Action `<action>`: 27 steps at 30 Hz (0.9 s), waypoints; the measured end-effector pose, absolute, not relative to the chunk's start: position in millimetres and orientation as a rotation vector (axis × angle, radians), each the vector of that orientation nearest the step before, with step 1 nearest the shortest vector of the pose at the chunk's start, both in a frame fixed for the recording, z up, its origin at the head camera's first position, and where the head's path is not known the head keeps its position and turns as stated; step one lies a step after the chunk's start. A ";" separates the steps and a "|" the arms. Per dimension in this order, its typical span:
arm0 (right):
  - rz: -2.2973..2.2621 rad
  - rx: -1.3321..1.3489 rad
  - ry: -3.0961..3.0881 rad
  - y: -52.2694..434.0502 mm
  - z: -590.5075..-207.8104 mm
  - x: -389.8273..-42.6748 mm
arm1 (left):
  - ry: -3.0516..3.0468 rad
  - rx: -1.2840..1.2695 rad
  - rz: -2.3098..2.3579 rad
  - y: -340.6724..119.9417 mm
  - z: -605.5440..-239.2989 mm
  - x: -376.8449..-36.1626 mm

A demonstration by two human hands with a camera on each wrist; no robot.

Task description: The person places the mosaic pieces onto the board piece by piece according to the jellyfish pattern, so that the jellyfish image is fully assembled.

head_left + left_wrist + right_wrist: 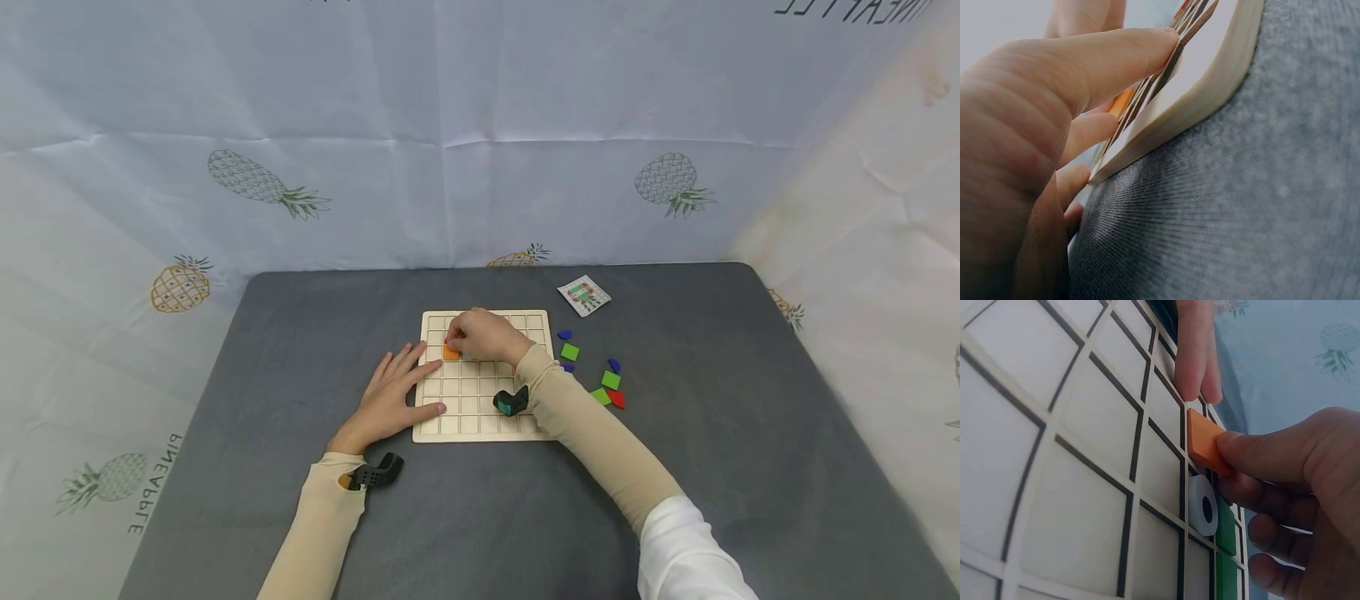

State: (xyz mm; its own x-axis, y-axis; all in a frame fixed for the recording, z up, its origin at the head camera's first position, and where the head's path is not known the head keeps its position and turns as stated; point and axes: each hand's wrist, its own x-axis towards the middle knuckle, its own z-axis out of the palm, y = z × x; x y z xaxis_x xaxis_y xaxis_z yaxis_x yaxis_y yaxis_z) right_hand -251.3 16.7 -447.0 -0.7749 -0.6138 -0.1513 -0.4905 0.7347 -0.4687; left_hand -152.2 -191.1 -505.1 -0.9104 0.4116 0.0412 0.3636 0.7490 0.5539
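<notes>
While pinched by right hand (1285, 487), orange tile (1205, 449) tilted over grid board (480, 400)

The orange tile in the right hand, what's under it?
Under the orange tile lies the wooden grid board; the right hand pinches it tilted over a cell. That cell's surface is covered, so not visible.

beige sleeves to both wrists, black wrist cameras, white shirt at the right upper arm
</notes>
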 end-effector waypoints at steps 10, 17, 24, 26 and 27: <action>-0.447 -0.880 2.725 11.5 -451.0 -247.3 | 2.876 0.645 0.867 -190.8 -505.5 -151.7; -0.614 -0.848 2.635 18.5 -445.2 -248.8 | 2.866 0.643 0.866 -191.2 -507.2 -151.6; -0.820 -0.851 2.510 45.1 -425.0 -255.4 | 2.854 0.622 0.880 -191.2 -506.1 -151.7; -0.836 -0.854 2.506 55.8 -418.4 -257.6 | 2.851 0.614 0.881 -191.3 -505.7 -151.8; -0.842 -0.846 2.507 61.7 -415.3 -258.6 | 2.851 0.611 0.881 -191.4 -505.6 -151.8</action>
